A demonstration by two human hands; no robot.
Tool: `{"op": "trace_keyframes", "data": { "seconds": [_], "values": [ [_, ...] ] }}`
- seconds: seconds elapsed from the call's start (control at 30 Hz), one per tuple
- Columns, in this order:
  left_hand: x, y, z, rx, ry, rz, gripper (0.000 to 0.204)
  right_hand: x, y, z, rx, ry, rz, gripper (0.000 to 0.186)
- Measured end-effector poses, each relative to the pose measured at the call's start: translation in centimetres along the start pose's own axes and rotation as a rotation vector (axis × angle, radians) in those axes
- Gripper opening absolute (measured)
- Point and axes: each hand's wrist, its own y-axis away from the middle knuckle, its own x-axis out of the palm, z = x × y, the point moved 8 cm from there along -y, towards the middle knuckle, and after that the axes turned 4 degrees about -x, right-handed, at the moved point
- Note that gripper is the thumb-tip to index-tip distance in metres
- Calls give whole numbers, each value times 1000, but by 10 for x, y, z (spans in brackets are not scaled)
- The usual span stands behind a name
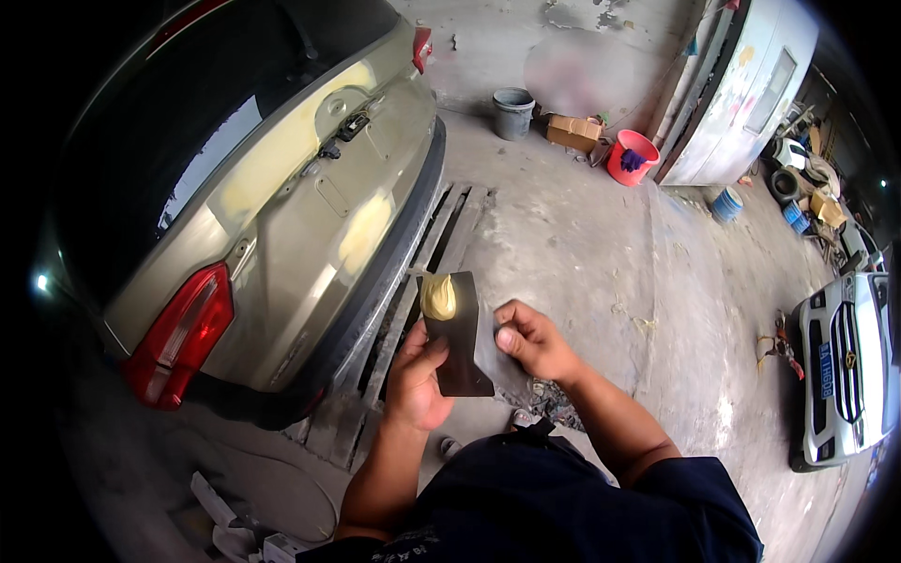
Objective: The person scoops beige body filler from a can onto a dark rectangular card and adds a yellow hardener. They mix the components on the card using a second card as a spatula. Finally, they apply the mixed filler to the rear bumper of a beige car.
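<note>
My left hand (413, 383) is closed on the edge of a dark flat plate (462, 355), thumb on its face. A mound of yellow putty (439, 298) sits on the plate's far left corner. Between the fingers and thumb of my right hand (537, 345) is a thin grey spreader (490, 349), tilted close against the plate's right edge. To the left stands a beige car tailgate (272, 291) with pale yellow smoothed patches (366, 233) on it. Its handle area is bare, with fittings and wiring showing.
A red tail light (188, 333) sticks out at the car's near corner. Wooden slats (439, 230) lie along its bumper. Farther off are a grey bucket (513, 117), a cardboard box (572, 134), a red bucket (627, 169) and a blue tin (726, 205). A white car (845, 375) stands at right.
</note>
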Motion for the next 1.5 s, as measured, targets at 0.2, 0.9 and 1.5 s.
{"op": "trace_keyframes", "data": {
  "seconds": [0.2,0.9,1.5],
  "values": [
    [9,13,-22,148,-108,-72,43,-54,-8,6,52,73,-253,26],
    [14,24,-35,431,-1255,109,41,17,-19,53,35,-87,28,28],
    [-31,43,1,-194,73,230,72,41,-37,111,-424,993,290,45]
  ]
}}
